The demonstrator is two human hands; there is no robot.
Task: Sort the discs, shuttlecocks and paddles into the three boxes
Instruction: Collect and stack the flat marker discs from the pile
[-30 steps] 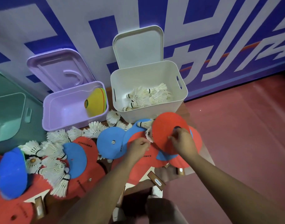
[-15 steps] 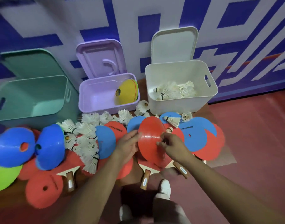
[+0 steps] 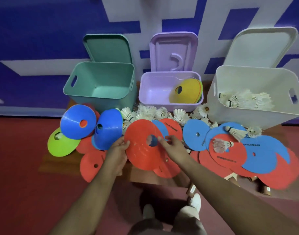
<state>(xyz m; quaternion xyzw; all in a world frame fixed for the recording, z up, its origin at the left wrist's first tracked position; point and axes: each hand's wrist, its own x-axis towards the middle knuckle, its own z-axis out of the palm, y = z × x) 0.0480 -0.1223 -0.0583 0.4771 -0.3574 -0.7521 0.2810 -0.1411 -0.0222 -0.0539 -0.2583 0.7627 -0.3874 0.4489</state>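
I hold the red disc (image 3: pixel 142 150) tilted over the worktop (image 3: pixel 145 178), left hand (image 3: pixel 117 150) gripping its rim, right hand (image 3: pixel 173 147) pinching beside its hole, and the purple box (image 3: pixel 162 106) of discs sits straight ahead, nearer my right hand.

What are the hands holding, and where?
The red disc: the left hand grips its left rim, the right hand pinches it by the centre hole.

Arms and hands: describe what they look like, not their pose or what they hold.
Bare throughout: no gloves on the left hand or right hand, and no sleeve, watch or band on the left forearm or right forearm.
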